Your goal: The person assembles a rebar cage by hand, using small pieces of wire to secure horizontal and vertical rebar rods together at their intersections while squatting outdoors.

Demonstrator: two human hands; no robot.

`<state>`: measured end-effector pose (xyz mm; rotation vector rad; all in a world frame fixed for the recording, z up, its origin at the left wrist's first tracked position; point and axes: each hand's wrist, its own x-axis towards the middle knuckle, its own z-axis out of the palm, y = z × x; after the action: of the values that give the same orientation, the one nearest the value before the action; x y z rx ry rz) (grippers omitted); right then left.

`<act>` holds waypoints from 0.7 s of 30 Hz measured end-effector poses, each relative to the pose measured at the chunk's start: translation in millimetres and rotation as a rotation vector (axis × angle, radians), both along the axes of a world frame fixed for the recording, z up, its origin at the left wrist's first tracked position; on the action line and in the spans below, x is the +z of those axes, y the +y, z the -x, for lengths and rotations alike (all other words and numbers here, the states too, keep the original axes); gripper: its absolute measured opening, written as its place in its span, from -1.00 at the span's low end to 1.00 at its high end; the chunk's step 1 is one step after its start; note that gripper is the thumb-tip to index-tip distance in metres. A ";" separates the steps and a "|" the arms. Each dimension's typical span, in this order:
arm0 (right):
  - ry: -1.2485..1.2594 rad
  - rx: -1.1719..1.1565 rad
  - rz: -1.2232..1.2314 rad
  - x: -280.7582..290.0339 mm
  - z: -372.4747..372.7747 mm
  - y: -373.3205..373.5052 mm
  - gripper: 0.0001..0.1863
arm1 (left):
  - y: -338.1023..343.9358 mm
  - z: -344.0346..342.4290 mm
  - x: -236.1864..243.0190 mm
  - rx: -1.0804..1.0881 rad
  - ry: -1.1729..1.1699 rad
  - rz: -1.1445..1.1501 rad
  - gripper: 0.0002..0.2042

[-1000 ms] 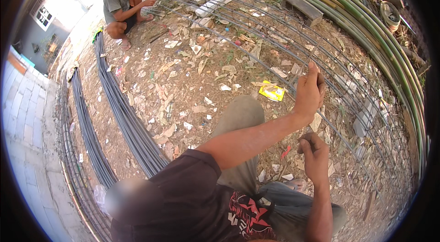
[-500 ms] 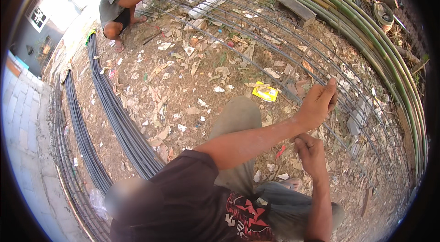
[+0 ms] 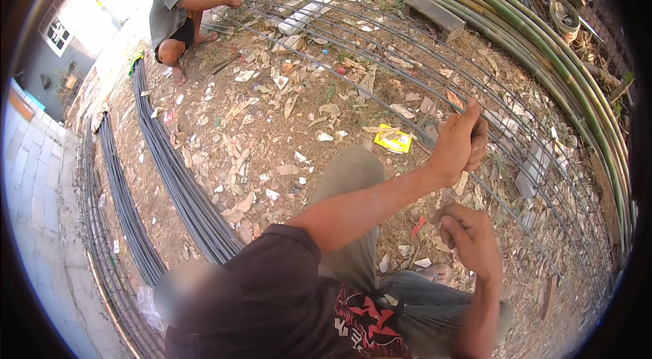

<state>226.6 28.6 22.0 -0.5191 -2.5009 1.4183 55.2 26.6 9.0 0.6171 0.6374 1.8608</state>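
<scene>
My left hand (image 3: 462, 141) is closed on the long rebar frame (image 3: 367, 53), whose thin steel bars run with crosspieces from the far worker toward the lower right. Below it, my right hand (image 3: 465, 240) has curled fingers near the frame's near bar; anything held in them is hidden. My bent knees are under my arms, above litter-strewn dirt (image 3: 272, 141). A yellow packet (image 3: 394, 141) lies left of my left hand.
Another person (image 3: 176, 19) squats at the frame's far end, hands at the bars. Rebar bundles (image 3: 173, 169) lie on my left beside a block wall (image 3: 37, 175). Bamboo poles (image 3: 557, 60), a wooden board (image 3: 435, 16) and a bucket (image 3: 564, 16) are on the right.
My left hand shifted right and down, then back up-left. My right hand has moved slightly down and right since half a second ago. The other person's arms have shifted slightly.
</scene>
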 end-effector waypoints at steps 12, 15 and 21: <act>-0.068 -0.002 0.084 6.9 -6.5 7.2 -0.80 | 4.3 1.0 -13.6 -0.068 -0.002 0.085 -0.37; 0.125 -0.288 0.237 5.7 -24.4 38.3 -0.79 | 3.2 -11.2 0.1 -0.086 -0.092 0.106 -0.37; -0.131 -0.099 0.251 -34.9 8.6 6.2 -0.78 | 3.2 -0.9 -2.3 -0.065 -0.081 0.031 -0.37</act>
<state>218.0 34.8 -12.9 -0.7951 -2.3667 1.7203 56.1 29.8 6.7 0.5340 0.5857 1.8031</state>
